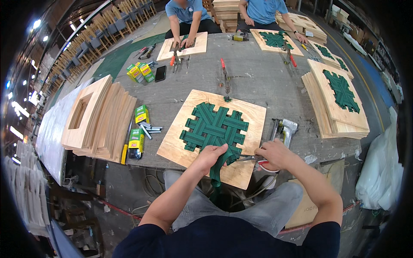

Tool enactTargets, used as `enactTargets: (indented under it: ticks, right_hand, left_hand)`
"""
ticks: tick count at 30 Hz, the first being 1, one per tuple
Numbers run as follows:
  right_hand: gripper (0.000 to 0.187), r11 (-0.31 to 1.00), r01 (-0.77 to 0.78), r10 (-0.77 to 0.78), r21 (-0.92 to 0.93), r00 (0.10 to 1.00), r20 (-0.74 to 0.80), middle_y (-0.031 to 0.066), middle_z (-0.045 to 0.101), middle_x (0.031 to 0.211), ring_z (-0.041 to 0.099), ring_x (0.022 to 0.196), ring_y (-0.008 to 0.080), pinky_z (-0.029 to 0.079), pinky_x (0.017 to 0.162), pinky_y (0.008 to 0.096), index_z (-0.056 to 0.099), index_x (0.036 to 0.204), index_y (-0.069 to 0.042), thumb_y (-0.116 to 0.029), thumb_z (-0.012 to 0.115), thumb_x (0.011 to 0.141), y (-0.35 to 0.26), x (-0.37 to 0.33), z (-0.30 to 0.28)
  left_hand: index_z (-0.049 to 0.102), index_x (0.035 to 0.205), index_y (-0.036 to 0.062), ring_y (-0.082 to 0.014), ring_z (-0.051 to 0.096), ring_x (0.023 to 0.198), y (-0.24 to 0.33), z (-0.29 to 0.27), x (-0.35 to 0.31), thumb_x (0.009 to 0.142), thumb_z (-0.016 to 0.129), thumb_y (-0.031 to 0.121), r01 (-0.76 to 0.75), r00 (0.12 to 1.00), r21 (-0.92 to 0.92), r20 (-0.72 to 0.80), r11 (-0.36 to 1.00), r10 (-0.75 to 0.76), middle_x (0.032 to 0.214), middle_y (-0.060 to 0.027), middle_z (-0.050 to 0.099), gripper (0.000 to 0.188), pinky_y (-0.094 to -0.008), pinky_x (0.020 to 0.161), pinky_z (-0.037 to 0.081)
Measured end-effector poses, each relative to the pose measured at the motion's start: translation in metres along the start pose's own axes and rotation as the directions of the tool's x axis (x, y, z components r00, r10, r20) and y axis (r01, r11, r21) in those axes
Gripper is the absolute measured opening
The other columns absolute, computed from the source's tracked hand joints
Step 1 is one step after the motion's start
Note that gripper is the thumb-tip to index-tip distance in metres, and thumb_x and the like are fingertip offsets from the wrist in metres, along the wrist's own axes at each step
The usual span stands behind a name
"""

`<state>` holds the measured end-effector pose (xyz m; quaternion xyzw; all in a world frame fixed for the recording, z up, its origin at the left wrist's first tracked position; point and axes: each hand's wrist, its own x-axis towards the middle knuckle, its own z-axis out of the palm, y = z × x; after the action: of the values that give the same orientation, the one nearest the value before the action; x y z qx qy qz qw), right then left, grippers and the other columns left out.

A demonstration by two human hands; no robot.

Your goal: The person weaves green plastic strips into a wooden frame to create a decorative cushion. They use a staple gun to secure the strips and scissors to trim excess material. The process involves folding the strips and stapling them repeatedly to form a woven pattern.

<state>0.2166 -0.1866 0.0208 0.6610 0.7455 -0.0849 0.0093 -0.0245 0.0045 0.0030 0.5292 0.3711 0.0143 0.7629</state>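
Note:
In front of me a square plywood board (254,111) lies tilted at the table's near edge. Green webbing straps (211,122) are woven over and under across its middle. My left hand (207,159) pinches a loose green strap (216,172) that hangs over the board's near side towards my lap. My right hand (275,154) is closed around scissors (247,158) with red-and-white handles, their blades pointing left at the strap by the weave's lower edge. Whether the blades touch the strap I cannot tell. A silver staple gun (289,130) lies just beyond my right hand.
Plywood frames (103,122) are stacked at left, beside yellow-green boxes (137,139) and loose staples (149,128). Finished-looking webbed boards (360,118) are piled at right. A red-handled clamp (223,64) stands beyond my board. Two people in blue shirts (185,13) work opposite.

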Motion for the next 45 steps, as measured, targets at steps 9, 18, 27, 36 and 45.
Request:
enactTargets:
  ticks: [9, 18, 27, 36, 45]
  right_hand:
    - [0.039, 0.972, 0.234, -0.234, 0.009, 0.966, 0.106, 0.0063, 0.068, 0.097, 0.069, 0.099, 0.0261, 0.047, 0.088, 0.0432, 0.066, 0.117, -0.021, -0.038, 0.074, 0.083, 0.020, 0.045, 0.010]
    - [0.038, 0.948, 0.313, -0.318, 0.057, 0.944, 0.092, 0.0061, 0.069, 0.091, 0.070, 0.091, 0.0289, 0.051, 0.080, 0.0456, 0.065, 0.116, -0.021, -0.040, 0.074, 0.084, 0.018, 0.049, 0.008]
    - [0.037, 0.939, 0.227, -0.207, 0.257, 0.973, -0.104, 0.0108, 0.071, 0.088, 0.070, 0.081, 0.0388, 0.055, 0.070, 0.0496, 0.064, 0.112, -0.016, -0.038, 0.076, 0.085, -0.012, 0.037, 0.018]
    - [0.036, 0.484, -0.679, 0.867, 0.551, 0.286, -0.409, 0.0188, 0.071, 0.104, 0.069, 0.097, 0.0412, 0.054, 0.083, 0.0490, 0.064, 0.115, -0.007, -0.025, 0.077, 0.087, 0.054, -0.078, 0.056]
    - [0.032, 0.417, -0.664, 0.909, 0.620, 0.317, -0.272, 0.0210, 0.064, 0.105, 0.063, 0.097, 0.0407, 0.050, 0.084, 0.0489, 0.064, 0.107, 0.000, -0.027, 0.074, 0.092, 0.065, -0.061, 0.064]
  left_hand:
    - [0.072, 0.092, -0.0009, -0.0121, 0.064, 0.061, 0.007, 0.002, -0.013, 0.105, 0.061, 0.041, 0.013, 0.999, 0.038, 0.032, 0.999, -0.015, 0.075, -0.0068, 0.069, 0.045, -0.0276, 0.057, 0.052]
    - [0.072, 0.092, -0.0005, -0.0125, 0.064, 0.061, 0.009, -0.004, -0.014, 0.105, 0.062, 0.042, 0.023, 0.998, 0.037, 0.051, 0.999, -0.025, 0.074, -0.0066, 0.069, 0.045, -0.0270, 0.058, 0.052]
    - [0.068, 0.103, -0.0017, -0.0182, 0.068, 0.069, 0.010, -0.022, -0.033, 0.108, 0.056, 0.037, -0.115, 0.989, -0.077, 0.085, 0.990, 0.121, 0.082, -0.0104, 0.071, 0.041, -0.0315, 0.062, 0.056]
    - [0.058, 0.136, 0.0024, -0.0305, 0.072, 0.094, -0.033, -0.061, -0.088, 0.103, 0.063, 0.014, -0.238, 0.967, -0.598, -0.074, 0.765, 0.243, 0.101, -0.0141, 0.071, 0.036, -0.0447, 0.089, 0.060]
    - [0.061, 0.132, 0.0041, -0.0317, 0.072, 0.098, -0.059, -0.026, -0.085, 0.099, 0.067, 0.008, -0.031, 0.946, -0.720, 0.204, 0.694, 0.254, 0.102, -0.0105, 0.071, 0.034, -0.0503, 0.096, 0.057]
